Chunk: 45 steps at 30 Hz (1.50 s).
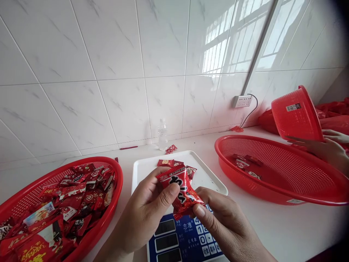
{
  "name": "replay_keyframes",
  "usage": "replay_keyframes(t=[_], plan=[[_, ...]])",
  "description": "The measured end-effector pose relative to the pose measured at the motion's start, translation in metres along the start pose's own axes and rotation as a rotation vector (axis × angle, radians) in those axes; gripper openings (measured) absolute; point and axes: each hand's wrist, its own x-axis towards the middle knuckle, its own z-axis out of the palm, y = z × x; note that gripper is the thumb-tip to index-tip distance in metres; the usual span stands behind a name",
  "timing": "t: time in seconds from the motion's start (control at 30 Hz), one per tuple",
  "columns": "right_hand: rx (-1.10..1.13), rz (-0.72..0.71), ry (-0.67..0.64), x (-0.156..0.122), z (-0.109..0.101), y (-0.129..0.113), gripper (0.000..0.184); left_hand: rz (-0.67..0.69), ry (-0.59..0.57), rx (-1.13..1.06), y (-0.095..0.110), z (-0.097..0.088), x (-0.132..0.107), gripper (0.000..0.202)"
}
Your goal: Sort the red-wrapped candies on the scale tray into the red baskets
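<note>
Between my two hands is a small red snack packet (pixel 183 187) with black and white lettering, held tilted above a digital scale (pixel 191 233). My left hand (pixel 148 207) pinches its upper left side, thumb across the front. My right hand (pixel 223 220) grips the lower right corner between thumb and fingers. Behind the packet, several red packets (pixel 165 162) lie on the scale's white tray (pixel 195 157). The blue panel of the scale, with number keys and dark displays, shows partly under my hands.
A red basket (pixel 118 182) full of red packets stands at left. At right, another red basket (pixel 245 191) holds a few packets; beyond it a co-worker's hands (pixel 324 149) tilt a third red basket (pixel 296 114). A clear bottle (pixel 163 134) and a power strip (pixel 242 101) are by the tiled wall.
</note>
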Motion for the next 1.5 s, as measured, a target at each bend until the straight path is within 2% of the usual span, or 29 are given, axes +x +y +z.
replay_keyframes(t=[0.07, 0.23, 0.43, 0.73, 0.9, 1.07, 1.2, 1.5], plan=[[-0.004, 0.002, -0.003, 0.0, 0.0, 0.0, 0.028, 0.003, -0.026, -0.003, 0.001, 0.0, 0.0, 0.027], [-0.007, -0.001, -0.006, -0.001, 0.0, 0.001, 0.027, 0.0, 0.014, -0.025, 0.0, 0.001, -0.001, 0.029], [-0.007, -0.003, -0.008, 0.0, 0.0, 0.001, 0.027, 0.007, 0.0, 0.023, 0.0, -0.001, -0.001, 0.031], [0.0, -0.012, -0.001, 0.0, 0.001, 0.002, 0.024, -0.007, -0.069, -0.048, 0.006, 0.001, 0.002, 0.027], [0.011, -0.002, -0.011, -0.001, 0.001, 0.007, 0.022, -0.003, -0.022, -0.058, 0.004, 0.001, 0.002, 0.023], [0.001, 0.021, -0.018, -0.002, 0.0, 0.01, 0.025, 0.039, -0.092, -0.053, 0.002, -0.001, 0.004, 0.021], [-0.037, 0.043, -0.012, -0.002, 0.0, 0.012, 0.028, 0.055, -0.101, -0.036, 0.003, -0.002, 0.005, 0.022], [0.004, 0.035, -0.024, -0.003, 0.0, 0.012, 0.023, 0.076, -0.056, -0.003, 0.0, -0.003, 0.004, 0.023]])
